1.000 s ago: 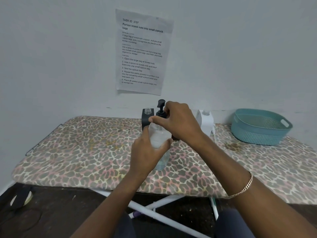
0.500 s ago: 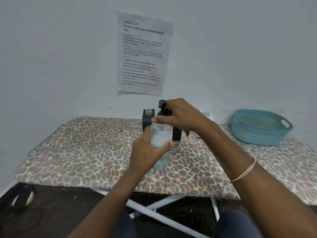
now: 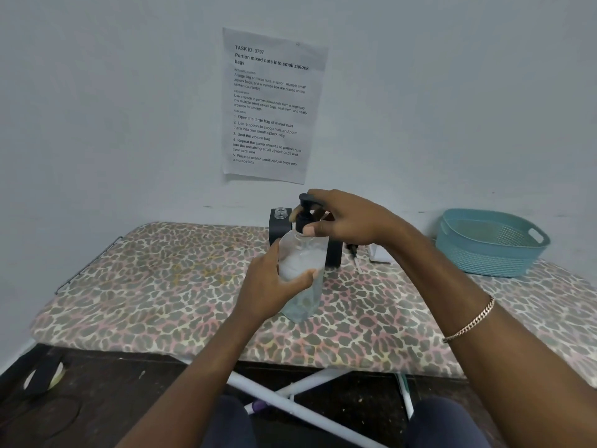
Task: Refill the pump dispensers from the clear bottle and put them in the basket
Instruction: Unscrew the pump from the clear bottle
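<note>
At centre of the leopard-print board [image 3: 161,286], our left hand [image 3: 274,286] wraps the clear bottle [image 3: 302,253] — our right hand [image 3: 349,221] pinches its black pump collar [image 3: 303,218]. If the left grip slackens during a twist, we judge liquid could spill — the teal basket [image 3: 484,257] sits at three o'clock.

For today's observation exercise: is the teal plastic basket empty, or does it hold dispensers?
Empty: the teal perforated plastic basket shows only bare inner wall and floor.

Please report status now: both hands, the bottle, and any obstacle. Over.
Left hand grips clear bottle, upright. Right hand pinches black pump at its neck. Open-necked black dispenser close behind; basket at far right, apart.
</note>
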A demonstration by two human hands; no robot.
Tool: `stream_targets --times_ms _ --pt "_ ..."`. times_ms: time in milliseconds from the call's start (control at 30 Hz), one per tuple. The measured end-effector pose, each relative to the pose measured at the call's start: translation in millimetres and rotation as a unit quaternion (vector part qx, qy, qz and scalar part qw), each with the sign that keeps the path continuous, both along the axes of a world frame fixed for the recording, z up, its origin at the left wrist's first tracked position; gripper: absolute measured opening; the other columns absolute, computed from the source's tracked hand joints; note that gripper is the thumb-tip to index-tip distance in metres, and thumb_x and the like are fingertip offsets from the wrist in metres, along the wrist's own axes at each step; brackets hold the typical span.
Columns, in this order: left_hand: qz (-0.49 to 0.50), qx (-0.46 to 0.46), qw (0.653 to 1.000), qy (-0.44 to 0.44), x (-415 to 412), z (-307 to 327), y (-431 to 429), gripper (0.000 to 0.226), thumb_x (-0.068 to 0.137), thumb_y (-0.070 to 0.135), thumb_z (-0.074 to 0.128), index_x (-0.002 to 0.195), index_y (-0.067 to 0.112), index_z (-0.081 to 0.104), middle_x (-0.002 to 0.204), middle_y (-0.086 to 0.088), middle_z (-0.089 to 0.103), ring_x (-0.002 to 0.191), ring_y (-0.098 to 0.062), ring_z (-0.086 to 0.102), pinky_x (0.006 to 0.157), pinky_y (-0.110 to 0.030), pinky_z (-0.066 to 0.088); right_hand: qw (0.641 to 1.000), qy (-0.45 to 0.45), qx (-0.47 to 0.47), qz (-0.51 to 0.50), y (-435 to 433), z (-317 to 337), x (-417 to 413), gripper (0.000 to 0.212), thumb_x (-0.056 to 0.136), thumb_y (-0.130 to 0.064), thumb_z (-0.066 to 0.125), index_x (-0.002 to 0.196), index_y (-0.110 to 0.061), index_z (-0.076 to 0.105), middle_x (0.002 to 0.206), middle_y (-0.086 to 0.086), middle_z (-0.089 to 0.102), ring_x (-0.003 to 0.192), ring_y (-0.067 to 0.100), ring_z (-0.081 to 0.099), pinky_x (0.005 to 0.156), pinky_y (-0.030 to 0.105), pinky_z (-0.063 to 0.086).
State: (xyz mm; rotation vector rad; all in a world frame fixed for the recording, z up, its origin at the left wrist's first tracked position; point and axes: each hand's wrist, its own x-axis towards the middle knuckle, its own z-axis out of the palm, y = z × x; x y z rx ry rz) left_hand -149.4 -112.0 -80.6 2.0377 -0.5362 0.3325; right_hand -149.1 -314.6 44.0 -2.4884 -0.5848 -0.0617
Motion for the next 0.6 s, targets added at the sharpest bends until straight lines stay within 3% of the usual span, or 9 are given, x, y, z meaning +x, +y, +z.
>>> stream_targets --times_ms 67,133,200,267,333,433,500,600 --pt "0.002 -0.004 1.000 0.004 0.2 -1.4 -0.1 0.072 0.083 0.046 0.086 0.145 0.028 0.055 0.100 0.012 0.072 0.086 -0.003 0.070 0.074 -0.033 0.062 0.996 0.046 0.072 0.017 0.3 -3.4 -4.5 0.052 0.098 -0.021 0.074 0.145 -0.019 0.053 0.137 -0.013 0.067 0.118 0.013 0.066 0.101 0.030 0.051" --pt "0.008 0.001 1.000 0.004 0.2 -1.3 -0.8 0.069 0.085 0.044 0.086 0.143 0.024 0.057 0.100 0.015 0.070 0.087 0.000 0.068 0.072 -0.026 0.059 0.992 0.029 0.122 -0.019 6.3 -9.5 -8.0 0.058 0.090 -0.031 0.083 0.142 -0.025 0.057 0.129 -0.018 0.067 0.108 0.004 0.067 0.094 0.023 0.053" --pt "0.009 0.003 1.000 0.003 1.3 -2.3 -1.0 0.071 0.085 0.045 0.085 0.146 0.024 0.056 0.099 0.012 0.071 0.084 -0.002 0.069 0.071 -0.030 0.060 0.987 -0.029 0.138 -0.078 13.7 -16.5 -9.4 0.056 0.079 -0.041 0.091 0.126 -0.028 0.062 0.109 -0.013 0.066 0.088 0.002 0.064 0.080 0.018 0.051" --pt "0.007 -0.004 1.000 0.009 2.4 -3.4 0.3 0.073 0.084 0.048 0.085 0.148 0.026 0.055 0.100 0.008 0.073 0.084 -0.004 0.071 0.072 -0.037 0.062 0.982 -0.061 0.148 -0.096 17.9 -20.4 -11.2 0.047 0.077 -0.037 0.093 0.112 -0.031 0.062 0.097 -0.012 0.066 0.079 0.003 0.061 0.072 0.016 0.047" --pt "0.007 -0.011 1.000 0.008 2.8 -4.8 1.3 0.075 0.081 0.055 0.083 0.146 0.028 0.056 0.105 0.009 0.074 0.088 -0.005 0.071 0.074 -0.039 0.063 0.976 -0.026 0.204 -0.064 14.1 -21.9 -12.0 0.042 0.083 -0.020 0.089 0.118 -0.027 0.067 0.106 -0.010 0.075 0.091 0.005 0.070 0.084 0.019 0.052" --pt "0.007 -0.009 1.000 -0.001 1.9 -6.5 0.3 0.072 0.077 0.063 0.077 0.139 0.031 0.059 0.102 0.008 0.075 0.086 -0.008 0.072 0.075 -0.042 0.062 0.953 0.045 0.299 0.023 2.4 -26.2 -13.2 0.040 0.093 0.007 0.071 0.132 -0.003 0.066 0.128 0.008 0.074 0.123 0.019 0.069 0.108 0.035 0.053" --pt "0.009 -0.007 1.000 0.000 2.6 -6.6 -0.4 0.073 0.075 0.065 0.075 0.138 0.030 0.060 0.104 0.009 0.074 0.089 -0.007 0.072 0.076 -0.040 0.062 0.951 0.068 0.300 0.018 3.8 -27.3 -15.0 0.047 0.095 -0.003 0.074 0.140 -0.009 0.062 0.136 0.003 0.069 0.126 0.017 0.066 0.109 0.035 0.053" --pt "0.012 0.000 1.000 0.003 3.4 -6.3 0.0 0.078 0.076 0.065 0.077 0.140 0.023 0.061 0.102 0.009 0.073 0.089 -0.006 0.071 0.075 -0.035 0.061 0.968 -0.001 0.239 -0.081 16.3 -30.9 -14.9 0.058 0.082 -0.035 0.090 0.132 -0.027 0.062 0.116 -0.011 0.066 0.097 0.003 0.065 0.087 0.019 0.052"
